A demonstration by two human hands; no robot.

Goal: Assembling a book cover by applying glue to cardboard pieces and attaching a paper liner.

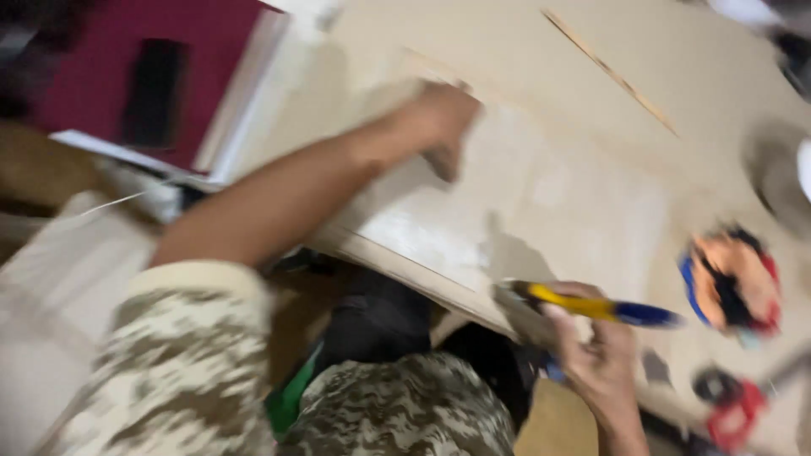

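Hands work at a pale flat board [541, 194] that lies on a light work surface [473, 42]. The left hand [443, 118] reaches far across and presses down near the board's far edge, fingers curled over it, apparently to keep it from sliding. The right hand [596, 350] sits at the near edge, closed around a yellow-and-blue utility knife [591, 306] held level over the board, tip pointing right. Off to the right lie a blurred orange-and-blue object [731, 283] and a red tool [735, 414]; a thin wooden strip [608, 72] rests further back.
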